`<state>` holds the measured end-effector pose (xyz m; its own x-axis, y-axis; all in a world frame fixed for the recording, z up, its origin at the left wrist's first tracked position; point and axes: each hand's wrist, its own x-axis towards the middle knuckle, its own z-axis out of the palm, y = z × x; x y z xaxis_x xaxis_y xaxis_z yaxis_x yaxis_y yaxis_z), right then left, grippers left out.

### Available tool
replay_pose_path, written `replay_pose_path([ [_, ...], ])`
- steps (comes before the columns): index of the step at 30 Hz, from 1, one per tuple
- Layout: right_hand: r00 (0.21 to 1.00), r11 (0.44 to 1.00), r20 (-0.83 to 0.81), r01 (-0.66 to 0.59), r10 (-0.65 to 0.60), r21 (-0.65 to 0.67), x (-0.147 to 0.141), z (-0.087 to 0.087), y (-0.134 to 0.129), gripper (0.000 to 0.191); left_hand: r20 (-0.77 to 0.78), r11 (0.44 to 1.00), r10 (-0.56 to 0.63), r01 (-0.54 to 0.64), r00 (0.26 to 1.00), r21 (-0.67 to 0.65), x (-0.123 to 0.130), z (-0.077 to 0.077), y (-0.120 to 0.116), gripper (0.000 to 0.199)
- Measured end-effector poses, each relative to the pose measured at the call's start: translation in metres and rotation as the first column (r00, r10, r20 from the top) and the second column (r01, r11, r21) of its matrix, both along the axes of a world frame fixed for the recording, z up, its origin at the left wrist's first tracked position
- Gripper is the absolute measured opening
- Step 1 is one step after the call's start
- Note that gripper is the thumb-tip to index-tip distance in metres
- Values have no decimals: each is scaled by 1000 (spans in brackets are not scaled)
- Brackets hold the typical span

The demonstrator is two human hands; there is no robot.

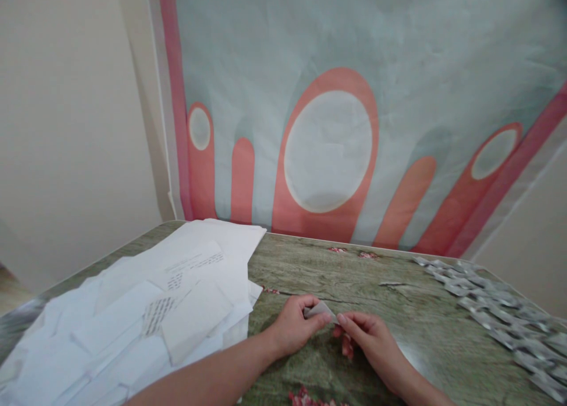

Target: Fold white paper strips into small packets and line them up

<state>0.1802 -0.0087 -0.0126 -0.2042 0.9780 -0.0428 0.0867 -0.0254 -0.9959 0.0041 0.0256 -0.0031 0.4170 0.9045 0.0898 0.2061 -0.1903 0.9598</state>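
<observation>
Between my two hands is a small folded piece of paper (323,310), light grey, held just above the table near its middle. My left hand (299,323) is closed around it, thumb on the near side and fingers behind. At the paper's right end, the thumb and fingertips of my right hand (365,334) pinch together. The exact fold is partly hidden by my fingers. Left of my hands spreads a heap of white paper sheets (195,320), some with printed text.
Rows of folded, linked grey paper pieces (491,314) lie along the table's right side. The wood-patterned table (305,270) has printed pink flowers. Behind it hangs a sheet with red rounded shapes (248,182), and a pale wall (66,128) stands at the left.
</observation>
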Motion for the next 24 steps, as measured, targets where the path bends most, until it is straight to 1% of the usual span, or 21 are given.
replay_pose_path([
  [4,996,999,87,30,-32,31,-2,0,-2,47,-15,1000,15,-15,1000,-10,0,1,0,21],
  [7,990,997,134,40,-49,70,-3,-3,-3,45,-34,1000,25,-25,999,2,0,0,0,19],
  [11,974,981,214,28,-70,192,-2,-9,-5,36,-47,1000,23,-23,999,-1,1,1,-1,17],
  [14,931,951,351,-14,-101,310,1,-13,-5,31,-51,1000,23,-24,998,-14,1,3,-2,16],
  [17,877,926,466,-74,-116,370,4,-15,-4,27,-34,1000,12,-13,999,-17,2,5,-3,14],
  [21,857,904,507,-142,-91,403,4,-14,-4,25,-47,1000,6,-7,999,-23,1,5,-3,14],
  [24,856,896,513,-180,-61,406,3,-12,-5,25,-51,1000,7,-8,999,-24,1,2,-2,11],
])
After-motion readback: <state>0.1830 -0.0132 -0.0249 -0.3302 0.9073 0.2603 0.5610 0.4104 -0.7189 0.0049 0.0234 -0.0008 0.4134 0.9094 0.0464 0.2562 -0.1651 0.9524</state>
